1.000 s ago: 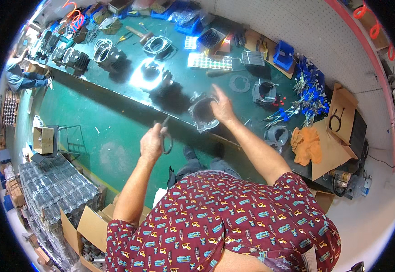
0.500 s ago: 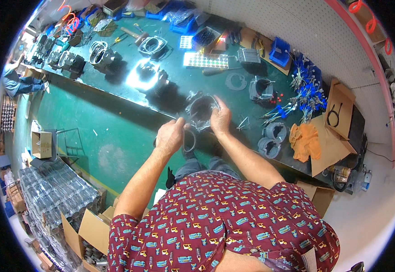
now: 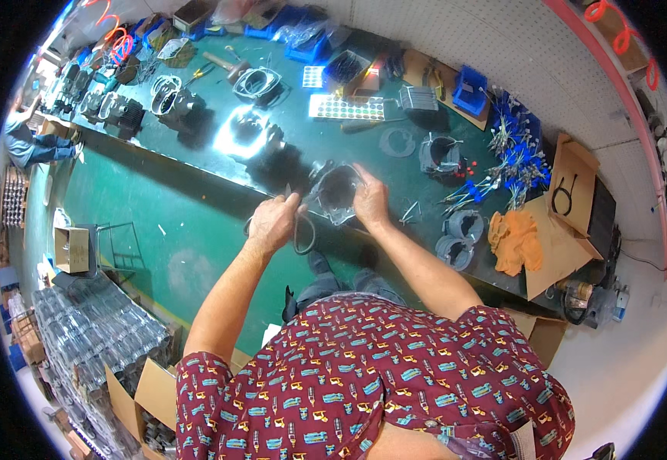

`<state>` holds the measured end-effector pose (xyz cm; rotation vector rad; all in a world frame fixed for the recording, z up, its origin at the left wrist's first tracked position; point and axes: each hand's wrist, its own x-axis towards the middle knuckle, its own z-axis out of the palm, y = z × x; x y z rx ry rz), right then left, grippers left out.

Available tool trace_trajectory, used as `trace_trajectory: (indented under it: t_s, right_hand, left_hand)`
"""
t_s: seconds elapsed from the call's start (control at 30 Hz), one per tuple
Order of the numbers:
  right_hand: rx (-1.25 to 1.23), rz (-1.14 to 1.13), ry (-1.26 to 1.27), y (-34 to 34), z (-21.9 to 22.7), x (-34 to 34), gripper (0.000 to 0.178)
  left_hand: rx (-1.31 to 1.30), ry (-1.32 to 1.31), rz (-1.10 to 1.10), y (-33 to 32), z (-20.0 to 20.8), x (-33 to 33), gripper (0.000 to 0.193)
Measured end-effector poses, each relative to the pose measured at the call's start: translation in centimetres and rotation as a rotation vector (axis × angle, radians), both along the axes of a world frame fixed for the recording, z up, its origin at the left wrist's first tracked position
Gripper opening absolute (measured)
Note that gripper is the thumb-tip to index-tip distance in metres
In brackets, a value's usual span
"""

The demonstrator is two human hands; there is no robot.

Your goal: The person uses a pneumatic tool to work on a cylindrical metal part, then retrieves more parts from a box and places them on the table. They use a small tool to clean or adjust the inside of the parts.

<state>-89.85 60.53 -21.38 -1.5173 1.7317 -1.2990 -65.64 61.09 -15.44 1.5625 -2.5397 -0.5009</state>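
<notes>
My right hand (image 3: 371,201) is closed on the right rim of a round grey metal housing (image 3: 339,215), held at the bench's near edge with its opening upward. Just to the left, my left hand (image 3: 273,223) is closed round a dark cable (image 3: 313,236), which hangs in a loop below the fist. A short end of the cable seems to run from the fist toward the housing, but blur hides whether it joins. Beyond the housing, a flat grey gasket (image 3: 398,142) lies on the green bench top (image 3: 295,100).
More housings (image 3: 456,236) and orange gloves (image 3: 516,241) lie on the right, near blue-ended wires (image 3: 521,165) and an open cardboard box (image 3: 571,192). A motor body (image 3: 249,134) stands in bright light. Stacked metal parts (image 3: 96,322) fill the lower left. Another person (image 3: 31,138) is far left.
My left hand has moved left and slightly down, away from the housing, carrying the cable loop along. My right hand and the housing have barely shifted.
</notes>
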Motion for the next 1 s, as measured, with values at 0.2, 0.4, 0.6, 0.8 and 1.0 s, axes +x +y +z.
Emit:
trace_trajectory:
  t_s: [0.2,0.4,0.6,0.8,1.0]
  right_hand:
    - [0.047,0.017,0.015,-0.3,0.8,0.1,0.047]
    - [0.072,0.071,0.035,-0.1,1.5,0.1,0.047]
    - [0.039,0.148,-0.008,-0.2,1.0,-0.7,0.047]
    - [0.075,0.092,-0.019,-0.7,0.8,-4.0,0.044]
    - [0.061,0.184,0.117,-1.6,1.1,-1.2,0.041]
  left_hand:
    - [0.036,0.037,0.082,0.6,-0.2,-0.7,0.032]
    - [0.089,0.068,0.077,0.6,-0.3,-2.4,0.032]
    - [0.118,-0.026,0.101,0.9,-1.3,2.1,0.032]
    - [0.134,-0.182,0.627,4.1,-0.4,14.9,0.030]
    - [0.118,0.187,0.278,4.9,1.1,1.1,0.026]
